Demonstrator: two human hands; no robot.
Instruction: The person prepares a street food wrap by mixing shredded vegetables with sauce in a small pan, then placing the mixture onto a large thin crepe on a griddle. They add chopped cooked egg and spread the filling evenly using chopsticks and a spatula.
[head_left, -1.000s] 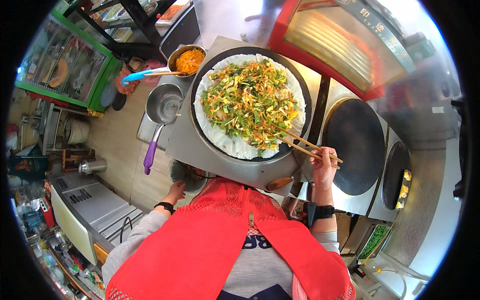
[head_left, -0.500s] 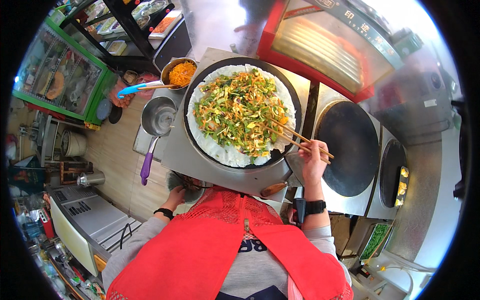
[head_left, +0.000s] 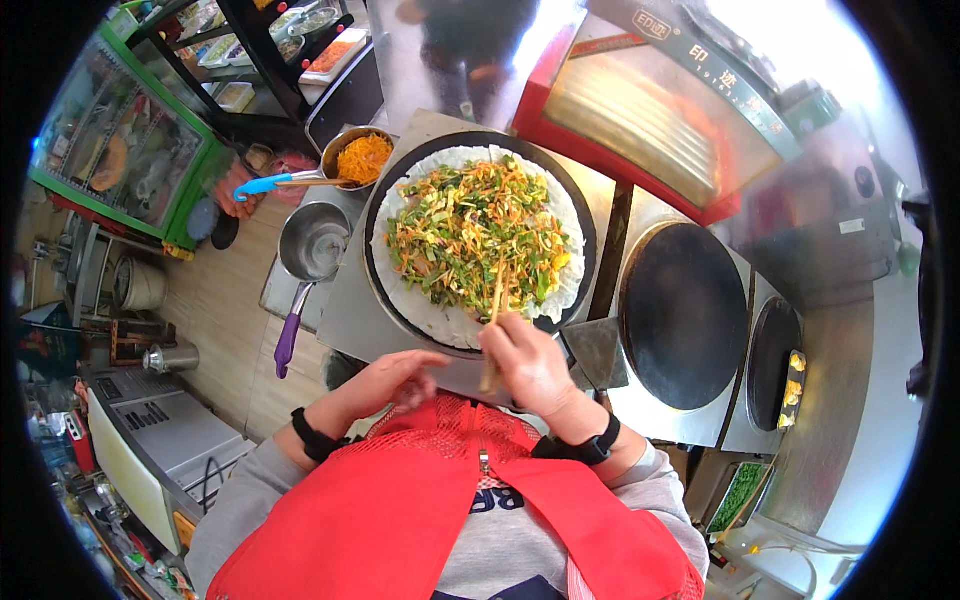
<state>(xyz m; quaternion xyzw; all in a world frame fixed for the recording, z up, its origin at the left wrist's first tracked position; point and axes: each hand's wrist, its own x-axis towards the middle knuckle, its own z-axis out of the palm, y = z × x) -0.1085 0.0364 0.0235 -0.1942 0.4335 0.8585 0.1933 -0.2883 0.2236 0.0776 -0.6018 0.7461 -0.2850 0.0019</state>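
Observation:
A thin white crepe [head_left: 567, 205] lies on the round black griddle [head_left: 590, 240], covered by a mixed filling [head_left: 470, 235] of chopped greens, orange shreds and yellow pieces. My right hand [head_left: 530, 365] grips wooden chopsticks [head_left: 499, 290] at the griddle's near edge. Their tips are in the filling on its near side. My left hand [head_left: 400, 382] is empty, fingers stretched out, just off the griddle's near-left rim. Beside my right hand rests a flat metal scraper [head_left: 598, 353]; my hand covers part of it.
To the left are a pot [head_left: 335, 180] of orange shreds with a blue-handled tool, and a purple-handled saucepan [head_left: 315, 240]. Two more black griddles [head_left: 690, 315] [head_left: 775, 365] stand right. A red-framed glass case [head_left: 640, 120] sits behind, and a tray of chopped greens [head_left: 740, 495] low at right.
My right hand has moved left and nearer to me with the chopsticks, which now point away from me. My left hand has risen from beside the counter to the griddle's near edge.

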